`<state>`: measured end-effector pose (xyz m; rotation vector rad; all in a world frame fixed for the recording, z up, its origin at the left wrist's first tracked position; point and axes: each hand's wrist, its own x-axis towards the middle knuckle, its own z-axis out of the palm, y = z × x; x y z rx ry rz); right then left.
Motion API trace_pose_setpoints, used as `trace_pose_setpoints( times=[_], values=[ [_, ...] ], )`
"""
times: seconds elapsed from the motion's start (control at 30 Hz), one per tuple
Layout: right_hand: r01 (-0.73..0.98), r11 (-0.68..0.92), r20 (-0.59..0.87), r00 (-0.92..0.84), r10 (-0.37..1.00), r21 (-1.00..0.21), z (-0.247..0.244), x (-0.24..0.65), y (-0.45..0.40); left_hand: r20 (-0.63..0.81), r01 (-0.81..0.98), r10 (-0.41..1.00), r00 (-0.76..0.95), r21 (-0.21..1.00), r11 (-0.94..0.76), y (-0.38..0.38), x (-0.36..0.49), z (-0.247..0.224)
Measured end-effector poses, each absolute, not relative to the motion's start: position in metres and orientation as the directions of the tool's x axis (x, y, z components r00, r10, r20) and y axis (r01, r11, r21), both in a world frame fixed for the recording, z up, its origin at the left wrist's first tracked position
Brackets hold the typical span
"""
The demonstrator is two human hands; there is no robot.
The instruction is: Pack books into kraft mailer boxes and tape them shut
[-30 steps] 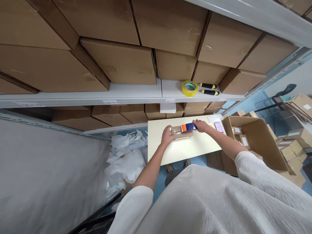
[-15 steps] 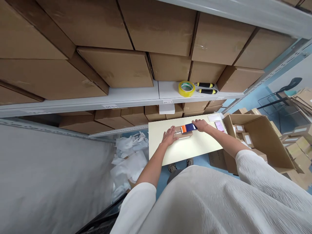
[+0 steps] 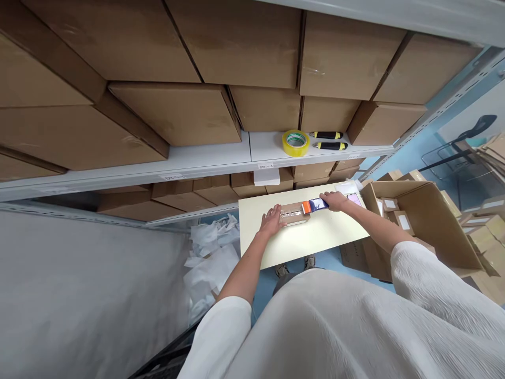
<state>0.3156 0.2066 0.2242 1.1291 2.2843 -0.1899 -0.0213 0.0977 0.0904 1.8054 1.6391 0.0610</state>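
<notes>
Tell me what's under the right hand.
The right hand rests on the end of a flat dark blue item with an orange band, which meets a taped cardboard packet on a cream board. The part under the palm is covered, so that end cannot be seen.

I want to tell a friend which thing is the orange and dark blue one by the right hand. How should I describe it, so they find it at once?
Below the white shelf lies a cream board. On it, a small brown cardboard parcel sits by the left hand, and the flat item lies at the parcel's right end, against the right hand. Its orange and navy bands set it apart from the plain brown parcel.
</notes>
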Motion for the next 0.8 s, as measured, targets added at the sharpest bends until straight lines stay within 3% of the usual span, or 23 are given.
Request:
trace_pose_setpoints(
  times=[0.33,0.8],
  values=[
    [0.809,0.574,-0.548,-0.427,0.72,0.125,0.227,0.378,0.223,-0.401,0.876,0.897,0.186,0.481,0.034,0.095,-0.026,0.093],
    [0.823,0.543,-0.604,-0.352,0.715,0.164,0.201,0.358,0.224,-0.39,0.863,0.902,0.187,0.504,0.039,0.094,-0.028,0.094]
  ],
)
